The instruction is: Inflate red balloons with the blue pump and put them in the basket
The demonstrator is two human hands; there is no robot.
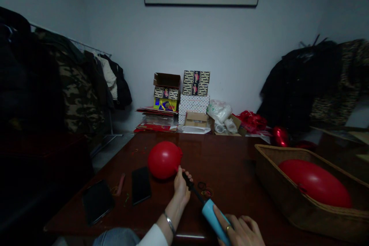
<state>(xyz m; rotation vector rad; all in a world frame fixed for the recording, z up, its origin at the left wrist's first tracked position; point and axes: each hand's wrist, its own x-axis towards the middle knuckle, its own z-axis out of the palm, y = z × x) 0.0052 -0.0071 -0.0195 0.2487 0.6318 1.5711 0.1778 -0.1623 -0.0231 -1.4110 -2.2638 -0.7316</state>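
A red balloon (pixel 165 160), partly round with air, sits over the middle of the table at the end of a hand pump's black nozzle (pixel 188 180). My left hand (pixel 182 187) is closed around the balloon's neck and the nozzle, pinching them together. The pump's light blue barrel (pixel 215 219) slants down to the right, and my right hand (pixel 240 230) wraps round it, with a ring on one finger. Beside the pump lie several small rubber bands (pixel 206 191).
On the right stands a wicker basket (pixel 276 200) with a large inflated red balloon (pixel 317 182) in it. Two dark tablet-like slabs (pixel 141 185) and a reddish stick (pixel 121 184) lie left on the brown table (pixel 219 153). Boxes (pixel 196 103) are stacked behind.
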